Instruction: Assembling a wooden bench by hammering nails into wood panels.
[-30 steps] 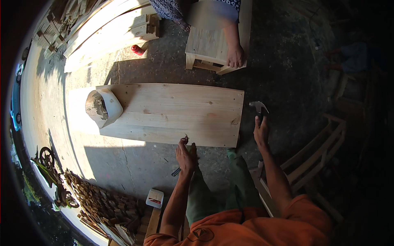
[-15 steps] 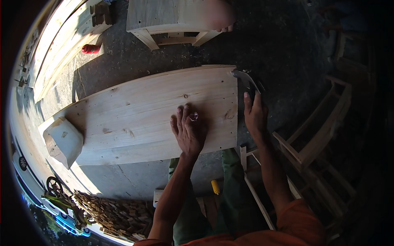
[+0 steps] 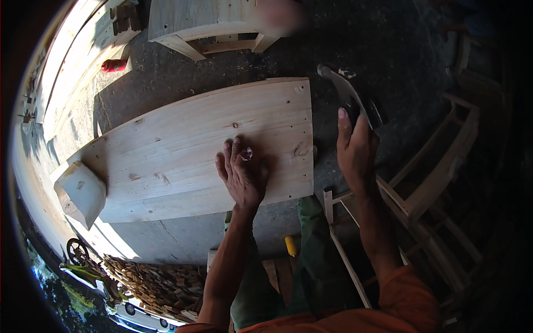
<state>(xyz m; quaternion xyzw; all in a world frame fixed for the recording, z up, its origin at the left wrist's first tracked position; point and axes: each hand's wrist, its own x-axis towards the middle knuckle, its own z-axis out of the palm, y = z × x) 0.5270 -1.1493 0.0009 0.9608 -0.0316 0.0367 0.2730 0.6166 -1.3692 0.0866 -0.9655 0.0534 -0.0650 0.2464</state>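
A pale wooden tabletop of joined planks (image 3: pixel 183 150) lies across the middle of the view, with small dark holes or nail marks near its right end. My left hand (image 3: pixel 242 180) rests on it, fingers bent. A small crumpled piece of clear, pinkish plastic (image 3: pixel 246 154) sticks up at the thumb and forefinger; what it contains cannot be made out. Beyond the right end, my right hand (image 3: pixel 356 152) grips a hammer (image 3: pixel 347 91) by its dark handle. The hammer's head is in the air past the far right corner, apart from the wood, and looks bent by motion.
A cut white plastic container (image 3: pixel 83 191) sits on the tabletop's left end. Wooden frames (image 3: pixel 438 161) stand at the right. Another wooden table (image 3: pixel 202 19), a person's blurred part beside it, stands beyond. A red bottle (image 3: pixel 114 65), yellow bottle (image 3: pixel 290 246) and scrap-wood pile (image 3: pixel 155 286) lie around.
The hammer has lifted off the tabletop's far right corner and swung away with my right hand. My left hand keeps its place on the planks. The whole view has shifted slightly.
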